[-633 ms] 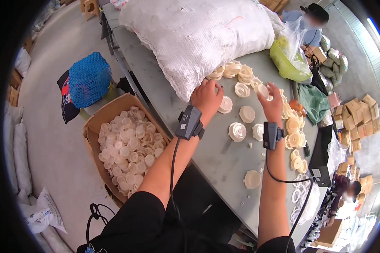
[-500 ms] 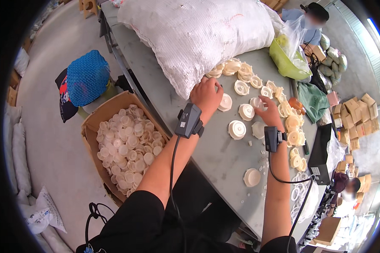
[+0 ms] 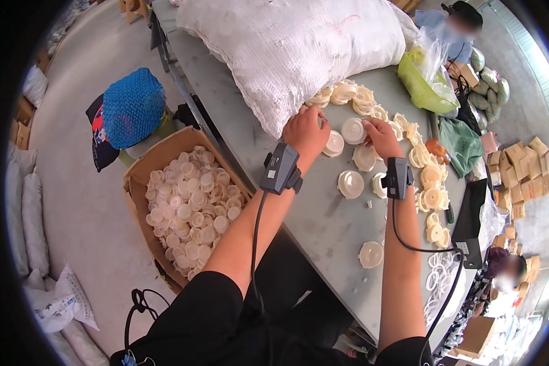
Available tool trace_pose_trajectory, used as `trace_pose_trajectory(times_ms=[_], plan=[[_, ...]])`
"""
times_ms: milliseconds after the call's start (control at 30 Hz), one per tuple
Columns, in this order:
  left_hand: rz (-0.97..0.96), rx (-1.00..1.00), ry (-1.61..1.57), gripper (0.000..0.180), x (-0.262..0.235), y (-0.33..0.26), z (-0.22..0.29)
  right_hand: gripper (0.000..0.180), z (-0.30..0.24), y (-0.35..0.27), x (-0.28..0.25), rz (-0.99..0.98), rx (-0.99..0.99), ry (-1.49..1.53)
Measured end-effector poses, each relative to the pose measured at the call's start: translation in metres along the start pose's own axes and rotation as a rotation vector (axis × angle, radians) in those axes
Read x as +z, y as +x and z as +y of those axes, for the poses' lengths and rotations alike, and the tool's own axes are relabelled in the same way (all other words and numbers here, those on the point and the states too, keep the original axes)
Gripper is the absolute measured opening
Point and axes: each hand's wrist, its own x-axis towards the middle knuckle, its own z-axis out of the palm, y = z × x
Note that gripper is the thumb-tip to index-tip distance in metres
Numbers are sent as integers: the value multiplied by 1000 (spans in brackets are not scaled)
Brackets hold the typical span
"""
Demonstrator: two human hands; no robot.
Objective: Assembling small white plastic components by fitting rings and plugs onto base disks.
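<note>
Over the grey table, my right hand [image 3: 382, 139] pinches the edge of a round translucent lid [image 3: 352, 130] between thumb and fingers. My left hand [image 3: 307, 132] is beside the corner of a large white woven sack [image 3: 299, 55]. Its fingers are curled, their tips hidden next to several cream round plastic parts [image 3: 344, 92]. Just right of the left hand lies another round lid [image 3: 333, 144]. Nearer me are a lidded round piece [image 3: 364, 158], a larger one [image 3: 351, 184] and, partly behind my right wrist, a third [image 3: 379, 185].
A cardboard box [image 3: 145, 213] full of translucent discs stands left of the table [image 3: 311, 229]. More cream parts [image 3: 432, 177] curve along the right side. White rings [image 3: 439, 274], a black tray [image 3: 470, 226] and a green basket [image 3: 418, 85] lie beyond. Two people are farther off.
My right hand has moved forward and left, carrying the translucent lid to where a cream ring lay. My left hand stays by the sack, its fingers more curled under. The whole view has shifted slightly.
</note>
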Motion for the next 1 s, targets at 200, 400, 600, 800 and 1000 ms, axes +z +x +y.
trace_pose_trajectory(times_ms=[200,400,600,800,1000], plan=[[228,136,223,48,3,0,-5,24,-21,-10,20,195,-90,-486],[179,184,133,51,2,4,-4,38,-45,18,57,85,-455,-348],[118,50,-88,43,-8,4,0,29,-44,26,59,114,-507,-543],[105,136,22,35,2,3,-6,24,-17,12,5,12,6,176],[-19,78,83,25,-5,7,-2,34,17,20,-4,120,223,19]])
